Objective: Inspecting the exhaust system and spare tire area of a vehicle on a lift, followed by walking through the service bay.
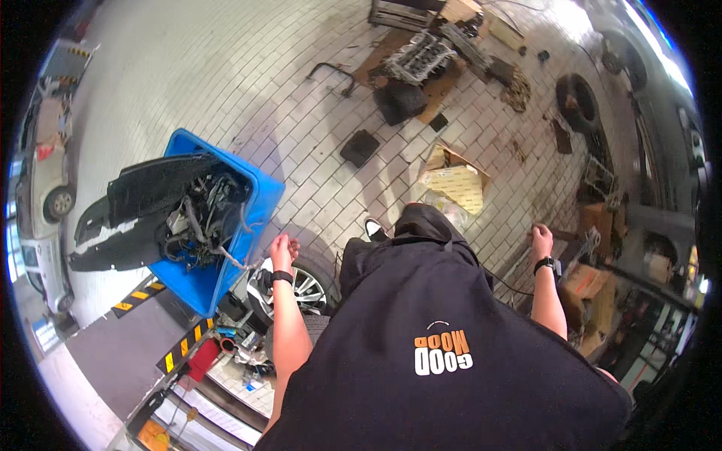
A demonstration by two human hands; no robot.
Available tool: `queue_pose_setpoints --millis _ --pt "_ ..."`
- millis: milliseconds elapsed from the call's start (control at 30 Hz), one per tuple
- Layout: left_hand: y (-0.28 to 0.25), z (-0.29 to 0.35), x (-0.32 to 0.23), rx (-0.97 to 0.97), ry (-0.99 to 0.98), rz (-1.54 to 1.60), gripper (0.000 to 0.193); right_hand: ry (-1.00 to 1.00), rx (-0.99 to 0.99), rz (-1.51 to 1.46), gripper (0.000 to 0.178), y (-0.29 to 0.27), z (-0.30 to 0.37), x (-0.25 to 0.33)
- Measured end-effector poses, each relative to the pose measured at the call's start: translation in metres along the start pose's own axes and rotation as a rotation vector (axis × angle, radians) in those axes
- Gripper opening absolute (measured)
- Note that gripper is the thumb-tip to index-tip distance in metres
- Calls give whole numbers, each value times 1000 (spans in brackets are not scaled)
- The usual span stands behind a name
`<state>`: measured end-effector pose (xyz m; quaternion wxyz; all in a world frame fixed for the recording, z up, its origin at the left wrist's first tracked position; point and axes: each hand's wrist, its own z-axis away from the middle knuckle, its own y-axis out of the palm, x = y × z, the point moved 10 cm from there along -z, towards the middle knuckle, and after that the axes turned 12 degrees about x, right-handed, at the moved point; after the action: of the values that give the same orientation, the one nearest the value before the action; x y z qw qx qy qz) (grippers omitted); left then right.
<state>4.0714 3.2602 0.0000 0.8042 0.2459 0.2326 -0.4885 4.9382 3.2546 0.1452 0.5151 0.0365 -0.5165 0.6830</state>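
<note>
My left hand (pixel 283 248) hangs in the air with nothing seen in it, its fingers loosely bent and partly apart. It is nearest to a blue plastic bin (pixel 261 207) and a car wheel (pixel 307 292) on the floor beside me. Black plastic panels (pixel 135 197) and a tangle of dark wiring harness (pixel 197 218) stick out of the bin; a loose hose end comes close to the hand. My right hand (pixel 541 239) is held out on the other side, fingers curled in, and I see nothing in it. Cardboard boxes (pixel 585 282) stand near that forearm.
Ahead on the tiled floor lie an engine cylinder head (pixel 421 59) on cardboard, a black square piece (pixel 359 148), an opened carton (pixel 455 184) and a bent black bar (pixel 331 73). A tire (pixel 577 101) stands at right. Parked cars (pixel 47 173) line the left.
</note>
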Motion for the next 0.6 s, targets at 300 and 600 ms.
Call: queue_pose_setpoints --millis 300,600 --pt "-9 -46 -160 -58 206 -222 31 138 171 535 32 100 -89 157" --pt "11 -176 -419 -103 219 -252 32 758 580 415 31 291 -113 235"
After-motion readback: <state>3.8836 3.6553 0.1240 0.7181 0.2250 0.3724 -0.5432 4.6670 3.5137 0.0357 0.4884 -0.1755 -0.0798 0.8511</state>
